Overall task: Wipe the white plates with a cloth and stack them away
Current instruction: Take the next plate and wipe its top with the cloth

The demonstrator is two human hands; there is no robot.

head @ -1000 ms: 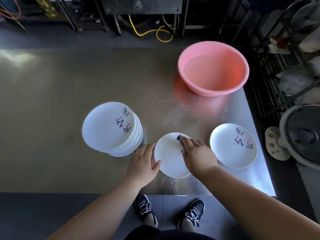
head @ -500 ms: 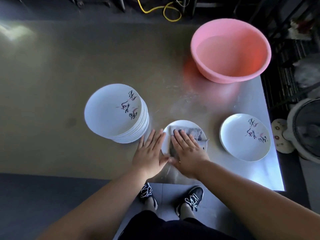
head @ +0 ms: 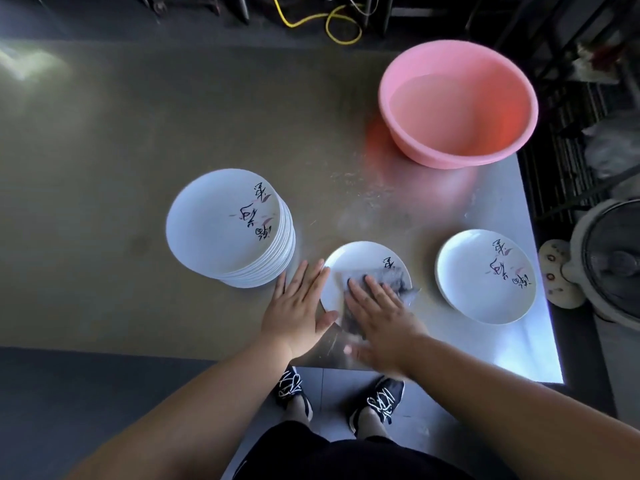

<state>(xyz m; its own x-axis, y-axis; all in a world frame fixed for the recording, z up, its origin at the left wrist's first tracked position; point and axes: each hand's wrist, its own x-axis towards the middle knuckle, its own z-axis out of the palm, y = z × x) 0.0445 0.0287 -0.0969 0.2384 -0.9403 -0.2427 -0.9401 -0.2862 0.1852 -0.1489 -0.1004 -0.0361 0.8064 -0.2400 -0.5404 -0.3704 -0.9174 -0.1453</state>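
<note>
Our right grip presses flat, fingers straight, on cloth atop plate; left grip, also flat, touches plate's rim.

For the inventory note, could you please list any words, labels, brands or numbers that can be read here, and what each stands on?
Nothing can be quoted with confidence.
Top plate of the stack: black brush-style characters, too blurred to read.
Plate on the right: the same kind of marking, unreadable.
Middle plate: one character shows by the rim, beside the grey cloth; unreadable.
Pink basin: no text seen.
</note>
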